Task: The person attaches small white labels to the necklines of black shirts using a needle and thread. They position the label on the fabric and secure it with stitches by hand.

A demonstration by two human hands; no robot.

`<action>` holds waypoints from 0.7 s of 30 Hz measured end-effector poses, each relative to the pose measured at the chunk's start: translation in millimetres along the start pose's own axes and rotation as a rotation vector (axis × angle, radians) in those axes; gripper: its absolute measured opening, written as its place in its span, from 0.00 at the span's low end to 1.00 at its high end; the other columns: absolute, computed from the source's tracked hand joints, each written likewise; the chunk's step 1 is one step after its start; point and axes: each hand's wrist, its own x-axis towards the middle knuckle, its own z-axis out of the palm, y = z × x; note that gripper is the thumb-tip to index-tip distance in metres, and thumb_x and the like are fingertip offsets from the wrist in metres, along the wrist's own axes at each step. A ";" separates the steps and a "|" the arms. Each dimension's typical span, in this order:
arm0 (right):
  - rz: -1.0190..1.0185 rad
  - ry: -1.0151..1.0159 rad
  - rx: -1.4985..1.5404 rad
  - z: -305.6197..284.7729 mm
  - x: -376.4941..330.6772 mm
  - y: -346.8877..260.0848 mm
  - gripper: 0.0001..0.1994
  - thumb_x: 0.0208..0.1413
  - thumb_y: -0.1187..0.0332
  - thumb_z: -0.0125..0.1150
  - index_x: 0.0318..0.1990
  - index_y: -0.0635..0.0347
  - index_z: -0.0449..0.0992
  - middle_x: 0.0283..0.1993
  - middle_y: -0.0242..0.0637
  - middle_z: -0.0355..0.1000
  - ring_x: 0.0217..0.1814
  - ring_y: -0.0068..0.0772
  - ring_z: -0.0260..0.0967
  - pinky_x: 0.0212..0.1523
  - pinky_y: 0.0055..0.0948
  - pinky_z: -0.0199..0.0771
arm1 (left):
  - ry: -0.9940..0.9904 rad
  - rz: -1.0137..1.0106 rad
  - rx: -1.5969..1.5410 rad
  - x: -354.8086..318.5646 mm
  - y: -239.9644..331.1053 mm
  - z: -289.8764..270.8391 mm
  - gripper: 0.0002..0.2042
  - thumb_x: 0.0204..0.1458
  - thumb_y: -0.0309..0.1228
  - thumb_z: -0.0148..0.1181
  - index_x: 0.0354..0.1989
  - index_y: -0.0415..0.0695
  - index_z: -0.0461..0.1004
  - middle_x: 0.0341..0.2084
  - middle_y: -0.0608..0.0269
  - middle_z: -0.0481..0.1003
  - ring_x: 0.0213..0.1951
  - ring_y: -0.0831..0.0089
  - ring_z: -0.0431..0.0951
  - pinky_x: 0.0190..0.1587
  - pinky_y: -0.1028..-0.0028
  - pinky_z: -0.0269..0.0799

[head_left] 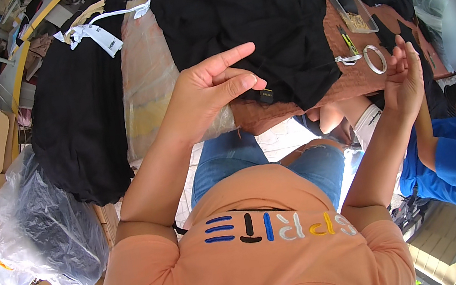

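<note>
My left hand (220,81) is over the near edge of a black garment (241,12) spread on the table. Its index finger points out to the right, while the thumb and the fingers below it close in a pinch. What the pinch holds is too small to make out. Just under the thumb tip is a small black label (266,96) with pale marks, against the cloth. At the table's right side my right hand (403,78) is raised, fingers stretched upward and nothing visible in them. A white ring (375,59), like a tape roll, lies beside it.
On the brown cloth (289,106) lie yellow-green thread snips (348,39) and a clear plastic box (352,7) with small gold-coloured pieces. Black fabric (78,108) hangs at the left, above a plastic-wrapped bundle (43,221). A person in blue (455,166) sits close at the right.
</note>
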 end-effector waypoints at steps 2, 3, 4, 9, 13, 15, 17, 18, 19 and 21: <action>0.095 0.009 0.114 -7.7 5.9 -2.3 0.06 0.57 0.74 0.56 0.39 0.67 0.71 0.39 0.43 0.74 0.31 0.21 0.74 0.29 0.14 0.78 | 0.031 0.003 0.001 0.8 -4.5 0.2 0.22 0.52 0.29 0.61 0.57 0.43 0.67 0.32 0.65 0.79 0.37 0.84 0.75 0.44 0.83 0.67; 0.116 -0.030 0.171 -12.7 8.4 -3.1 0.06 0.57 0.73 0.56 0.40 0.67 0.71 0.39 0.42 0.73 0.31 0.20 0.73 0.28 0.13 0.77 | 0.040 0.001 0.013 1.6 -5.4 0.3 0.22 0.52 0.29 0.61 0.56 0.42 0.68 0.31 0.64 0.79 0.37 0.84 0.75 0.44 0.83 0.67; 0.133 -0.066 0.224 -11.5 7.1 -4.9 0.07 0.57 0.73 0.55 0.40 0.67 0.71 0.38 0.42 0.73 0.30 0.20 0.73 0.28 0.13 0.77 | 0.045 -0.003 0.022 3.5 -7.0 -0.2 0.21 0.52 0.29 0.60 0.56 0.42 0.68 0.31 0.64 0.79 0.37 0.83 0.75 0.44 0.83 0.67; 0.104 -0.271 -0.014 26.6 -33.1 6.6 0.07 0.54 0.77 0.57 0.41 0.62 0.73 0.37 0.36 0.73 0.31 0.22 0.72 0.30 0.16 0.73 | 0.020 -0.014 0.006 6.1 -17.4 11.1 0.14 0.52 0.27 0.60 0.47 0.35 0.73 0.33 0.57 0.79 0.38 0.78 0.77 0.44 0.81 0.69; 0.229 -0.464 -0.233 62.6 -81.9 20.5 0.05 0.49 0.81 0.61 0.34 0.63 0.78 0.34 0.33 0.73 0.31 0.20 0.71 0.31 0.16 0.71 | 0.005 0.011 -0.022 8.0 -26.1 21.2 0.10 0.52 0.28 0.61 0.42 0.39 0.75 0.32 0.60 0.79 0.34 0.81 0.76 0.36 0.83 0.67; 0.296 -0.493 -0.231 65.9 -90.0 25.8 0.07 0.47 0.84 0.61 0.35 0.64 0.78 0.34 0.33 0.72 0.33 0.19 0.69 0.35 0.16 0.70 | 0.019 0.029 -0.046 9.1 -29.5 26.4 0.09 0.52 0.30 0.61 0.41 0.41 0.75 0.30 0.63 0.78 0.30 0.84 0.74 0.31 0.85 0.64; 0.290 -0.509 -0.264 65.7 -93.5 28.4 0.08 0.47 0.84 0.61 0.35 0.65 0.78 0.34 0.33 0.72 0.34 0.19 0.69 0.37 0.16 0.70 | 0.047 0.043 -0.067 9.8 -31.1 31.2 0.09 0.53 0.31 0.61 0.39 0.41 0.75 0.29 0.66 0.77 0.27 0.87 0.70 0.27 0.87 0.61; 0.260 -0.525 -0.293 64.7 -94.0 30.4 0.08 0.47 0.84 0.62 0.35 0.64 0.78 0.34 0.33 0.72 0.34 0.19 0.69 0.38 0.16 0.70 | 0.040 0.019 -0.118 10.0 -32.0 30.0 0.09 0.53 0.31 0.61 0.39 0.40 0.75 0.28 0.67 0.76 0.27 0.87 0.71 0.29 0.87 0.62; 0.231 -0.541 -0.320 63.9 -95.0 32.4 0.08 0.47 0.84 0.62 0.35 0.64 0.78 0.34 0.33 0.72 0.35 0.19 0.69 0.39 0.16 0.70 | 0.036 -0.005 -0.168 9.2 -32.8 26.4 0.09 0.53 0.30 0.61 0.38 0.39 0.75 0.28 0.67 0.76 0.28 0.87 0.71 0.31 0.88 0.64; 0.238 -0.562 -0.278 62.2 -96.7 35.8 0.08 0.47 0.84 0.62 0.36 0.64 0.78 0.34 0.32 0.72 0.35 0.18 0.69 0.39 0.16 0.70 | 0.035 -0.033 -0.234 7.6 -33.5 25.6 0.09 0.53 0.31 0.61 0.38 0.38 0.75 0.28 0.68 0.75 0.29 0.88 0.71 0.32 0.88 0.65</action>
